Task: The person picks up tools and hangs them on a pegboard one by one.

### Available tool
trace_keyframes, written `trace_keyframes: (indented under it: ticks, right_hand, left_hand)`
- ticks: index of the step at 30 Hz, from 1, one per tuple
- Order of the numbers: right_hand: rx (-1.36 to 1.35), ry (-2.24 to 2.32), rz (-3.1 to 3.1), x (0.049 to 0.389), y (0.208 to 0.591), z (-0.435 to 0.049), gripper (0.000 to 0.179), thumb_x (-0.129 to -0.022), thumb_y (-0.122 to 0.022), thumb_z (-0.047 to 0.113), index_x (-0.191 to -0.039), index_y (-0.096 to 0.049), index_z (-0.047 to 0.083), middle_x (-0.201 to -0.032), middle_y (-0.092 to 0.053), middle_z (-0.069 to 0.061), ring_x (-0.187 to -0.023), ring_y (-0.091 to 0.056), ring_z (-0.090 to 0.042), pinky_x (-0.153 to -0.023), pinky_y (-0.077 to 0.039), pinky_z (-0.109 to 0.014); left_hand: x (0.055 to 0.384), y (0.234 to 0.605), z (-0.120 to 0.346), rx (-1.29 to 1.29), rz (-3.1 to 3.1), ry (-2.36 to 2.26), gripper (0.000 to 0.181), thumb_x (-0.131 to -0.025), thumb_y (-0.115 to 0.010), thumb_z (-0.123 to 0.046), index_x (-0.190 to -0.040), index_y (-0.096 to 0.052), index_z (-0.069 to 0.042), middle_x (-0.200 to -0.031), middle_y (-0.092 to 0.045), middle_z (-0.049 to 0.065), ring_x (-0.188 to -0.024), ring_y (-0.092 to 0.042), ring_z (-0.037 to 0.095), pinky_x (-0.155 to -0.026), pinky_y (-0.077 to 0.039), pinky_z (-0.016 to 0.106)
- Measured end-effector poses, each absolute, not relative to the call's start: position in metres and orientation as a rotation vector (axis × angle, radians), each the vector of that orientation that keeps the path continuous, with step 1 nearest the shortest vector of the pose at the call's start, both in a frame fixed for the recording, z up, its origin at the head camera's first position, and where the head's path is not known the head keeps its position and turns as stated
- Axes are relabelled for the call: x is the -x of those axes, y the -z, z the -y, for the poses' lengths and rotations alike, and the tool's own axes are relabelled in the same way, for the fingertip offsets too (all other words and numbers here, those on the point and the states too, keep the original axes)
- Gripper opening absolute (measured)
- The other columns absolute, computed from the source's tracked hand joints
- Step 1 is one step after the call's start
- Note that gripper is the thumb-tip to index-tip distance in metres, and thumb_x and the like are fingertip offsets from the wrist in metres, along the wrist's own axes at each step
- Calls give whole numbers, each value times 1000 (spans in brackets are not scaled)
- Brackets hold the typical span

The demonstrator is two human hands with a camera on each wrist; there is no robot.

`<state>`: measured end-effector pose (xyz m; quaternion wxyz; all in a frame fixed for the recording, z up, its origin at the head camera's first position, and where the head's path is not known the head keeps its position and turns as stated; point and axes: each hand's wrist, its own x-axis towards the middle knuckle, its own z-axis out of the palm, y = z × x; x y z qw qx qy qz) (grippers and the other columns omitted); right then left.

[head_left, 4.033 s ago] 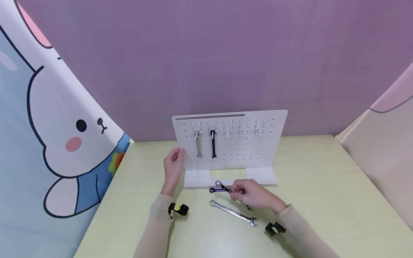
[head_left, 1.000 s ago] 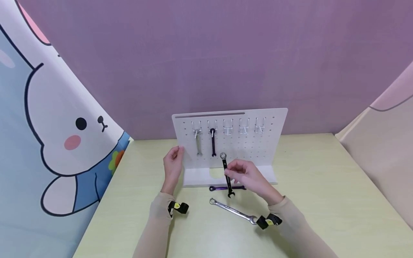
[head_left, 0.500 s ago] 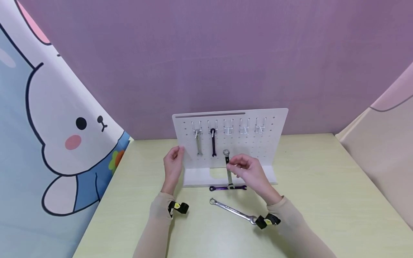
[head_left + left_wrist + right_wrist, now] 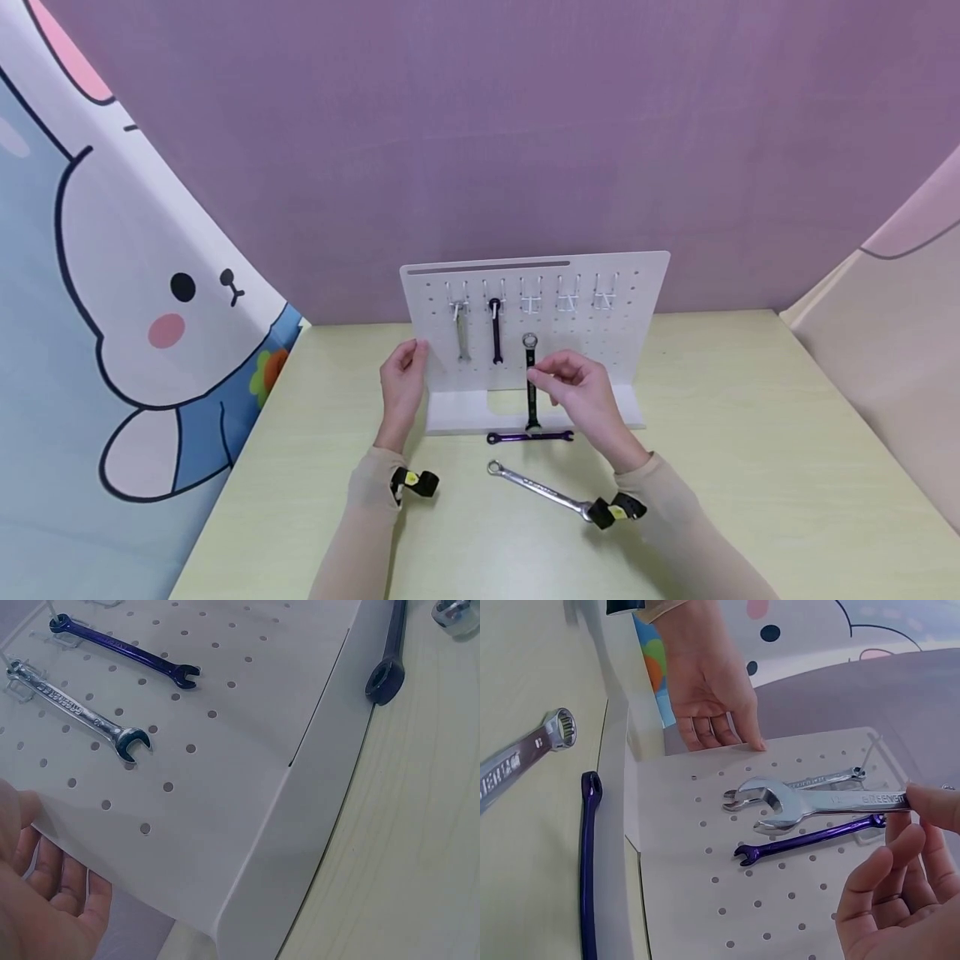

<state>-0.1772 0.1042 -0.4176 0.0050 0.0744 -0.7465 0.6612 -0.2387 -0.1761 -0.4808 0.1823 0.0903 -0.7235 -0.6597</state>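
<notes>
My right hand (image 4: 583, 396) pinches a silver combination wrench (image 4: 532, 404) between thumb and fingertips, ring end up, in front of the white pegboard (image 4: 630, 333). In the right wrist view its open end (image 4: 776, 806) overlaps the hanging wrenches. My left hand (image 4: 402, 387) grips the board's left edge, thumb on the front and fingers behind. On the two leftmost hooks hang a silver wrench (image 4: 82, 712) and a dark purple wrench (image 4: 124, 649). The three hooks (image 4: 567, 298) to their right hold nothing.
A purple wrench (image 4: 517, 437) lies along the front of the board's base (image 4: 457, 412). Nearer me, a larger silver wrench (image 4: 536, 489) lies slantwise on the pale wooden table (image 4: 712, 433), its open end partly behind the right wrist camera (image 4: 615, 511). A purple curtain (image 4: 480, 150) hangs behind.
My right hand has lifted the wrench off the table, turned it upright, and moved it up toward the board below the middle hook. My left hand stays at the board's edge.
</notes>
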Motion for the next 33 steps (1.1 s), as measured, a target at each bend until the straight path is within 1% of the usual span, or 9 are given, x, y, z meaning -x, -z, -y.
trace_keyframes:
  ticks: [9,18,24,30,33]
  right_hand:
    - [-233,-2100,2247,179,419,-100,14,-96,-80,11,-104,-71,4,-84,-74,11,-63,-53,-8,-59,-43,-21]
    - [-288,-2058,2206,179,415,-98,16,-96,-80,12,-106,-71,3,-84,-74,11,-63,-52,-7,-59,-43,-20]
    - [-283,-2034,2188,179,412,-97,15,-95,-80,9,-105,-72,1,-84,-73,12,-61,-50,-6,-57,-41,-20]
    - [-290,-1999,2178,185,412,-97,13,-96,-80,9,-103,-72,1,-82,-74,13,-60,-50,-6,-56,-40,-20]
    - [-280,-1999,2175,189,412,-98,13,-96,-80,9,-103,-72,1,-81,-74,14,-60,-49,-5,-56,-40,-20]
  left_hand:
    - [240,481,176,-248,2036,1862,31,-107,-67,-24,-120,-73,4,-115,-77,21,-91,-64,1,-81,-51,13]
    - [238,479,175,-257,2029,1867,30,-107,-67,-22,-120,-73,5,-113,-77,19,-90,-64,1,-80,-51,13]
    - [239,481,175,-264,2038,1851,31,-108,-66,-22,-120,-73,6,-115,-77,22,-90,-63,0,-80,-50,12]
    - [239,480,175,-259,2035,1844,31,-108,-66,-22,-120,-73,6,-113,-77,20,-90,-63,0,-80,-50,13]
    - [238,480,175,-260,2041,1846,30,-107,-66,-21,-121,-73,5,-115,-77,21,-91,-64,1,-81,-50,13]
